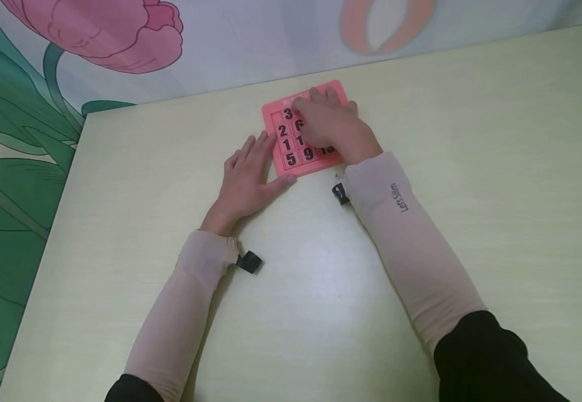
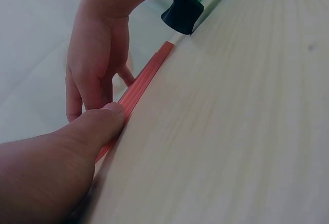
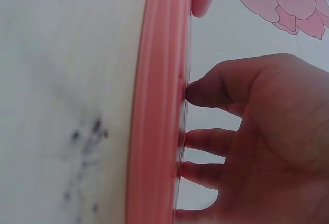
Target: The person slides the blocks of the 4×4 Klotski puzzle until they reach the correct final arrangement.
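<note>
A pink sliding number puzzle (image 1: 321, 163) lies flat near the table's far edge, slightly turned. Black digits such as 3, 2, 6, 5 and 9 show on its tiles; other tiles are hidden under the right hand. My left hand (image 1: 248, 178) rests at the puzzle's near left corner, fingers stretched along the left side. Its thumb (image 2: 103, 124) touches the near edge in the left wrist view. Over the upper right of the puzzle lies my right hand (image 1: 333, 123). In the right wrist view its thumb and extended fingertips (image 3: 203, 175) touch the puzzle's face.
The pale wooden table (image 1: 291, 312) stretches around the puzzle. Behind it stands a wall (image 1: 261, 39) painted with a pink flower and green leaves. Black clips (image 1: 249, 262) hang at the cuffs of both light sleeves.
</note>
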The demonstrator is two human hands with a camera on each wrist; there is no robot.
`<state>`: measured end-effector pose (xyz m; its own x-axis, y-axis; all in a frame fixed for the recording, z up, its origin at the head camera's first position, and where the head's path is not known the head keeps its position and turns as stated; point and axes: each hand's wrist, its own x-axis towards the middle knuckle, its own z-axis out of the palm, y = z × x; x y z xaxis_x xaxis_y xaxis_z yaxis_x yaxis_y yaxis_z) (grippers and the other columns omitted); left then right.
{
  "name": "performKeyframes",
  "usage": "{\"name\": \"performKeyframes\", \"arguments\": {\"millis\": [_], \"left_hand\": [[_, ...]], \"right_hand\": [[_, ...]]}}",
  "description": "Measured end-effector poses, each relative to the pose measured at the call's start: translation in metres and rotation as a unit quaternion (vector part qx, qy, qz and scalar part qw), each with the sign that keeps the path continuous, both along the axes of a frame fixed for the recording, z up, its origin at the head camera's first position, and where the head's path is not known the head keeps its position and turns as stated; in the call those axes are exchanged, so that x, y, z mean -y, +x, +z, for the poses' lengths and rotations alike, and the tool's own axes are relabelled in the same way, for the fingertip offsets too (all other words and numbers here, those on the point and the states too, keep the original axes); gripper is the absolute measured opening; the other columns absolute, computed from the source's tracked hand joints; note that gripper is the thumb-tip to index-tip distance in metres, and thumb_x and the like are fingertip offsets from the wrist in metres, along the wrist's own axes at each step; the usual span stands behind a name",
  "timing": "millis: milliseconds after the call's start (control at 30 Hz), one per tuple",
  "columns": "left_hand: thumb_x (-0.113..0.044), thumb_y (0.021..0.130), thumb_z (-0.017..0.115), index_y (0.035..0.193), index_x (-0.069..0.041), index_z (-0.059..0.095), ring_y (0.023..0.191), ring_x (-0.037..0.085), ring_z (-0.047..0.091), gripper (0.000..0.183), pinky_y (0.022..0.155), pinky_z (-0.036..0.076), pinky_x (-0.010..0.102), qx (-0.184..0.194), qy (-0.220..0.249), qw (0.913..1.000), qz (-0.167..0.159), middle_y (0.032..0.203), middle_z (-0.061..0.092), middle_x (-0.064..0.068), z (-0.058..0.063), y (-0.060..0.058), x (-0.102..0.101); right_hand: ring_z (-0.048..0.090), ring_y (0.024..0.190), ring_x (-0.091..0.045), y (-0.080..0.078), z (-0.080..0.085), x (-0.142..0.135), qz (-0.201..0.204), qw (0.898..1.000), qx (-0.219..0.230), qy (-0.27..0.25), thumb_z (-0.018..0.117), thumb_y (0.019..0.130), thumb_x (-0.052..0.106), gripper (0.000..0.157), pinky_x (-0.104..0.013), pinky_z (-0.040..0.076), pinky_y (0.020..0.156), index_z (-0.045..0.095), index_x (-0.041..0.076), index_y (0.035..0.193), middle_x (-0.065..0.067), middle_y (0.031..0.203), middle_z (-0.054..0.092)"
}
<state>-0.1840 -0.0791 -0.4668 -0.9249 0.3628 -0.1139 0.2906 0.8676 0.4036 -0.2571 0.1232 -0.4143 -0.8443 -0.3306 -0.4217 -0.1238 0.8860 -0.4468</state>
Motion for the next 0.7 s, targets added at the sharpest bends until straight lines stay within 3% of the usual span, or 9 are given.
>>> {"name": "performKeyframes", "arguments": {"millis": [400,700], "left_hand": [[-0.068,0.093,0.052,0.164,-0.030,0.010,0.154,0.019,-0.002,0.090,0.120,0.004,0.047,-0.003,0.001,1.0000,-0.005,0.169,0.009,-0.002,0.0019,0.0007,0.0016],[-0.067,0.094,0.052,0.164,-0.032,0.009,0.154,0.018,-0.003,0.090,0.120,0.004,0.047,-0.001,0.000,1.0000,-0.001,0.169,0.007,-0.005,0.0042,0.0016,0.0043]], "right_hand": [[-0.014,0.151,-0.037,0.0013,0.0040,0.0025,-0.004,1.000,0.005,0.005,0.044,0.104,0.020,0.063,-0.070,0.001,0.114,0.022,0.028,0.163,-0.008,0.169,-0.005],[-0.003,0.152,-0.037,0.0025,0.0079,0.0059,-0.001,1.000,-0.003,0.009,0.046,0.104,0.019,0.062,-0.069,0.009,0.114,0.025,0.028,0.162,-0.009,0.169,0.005]]}}
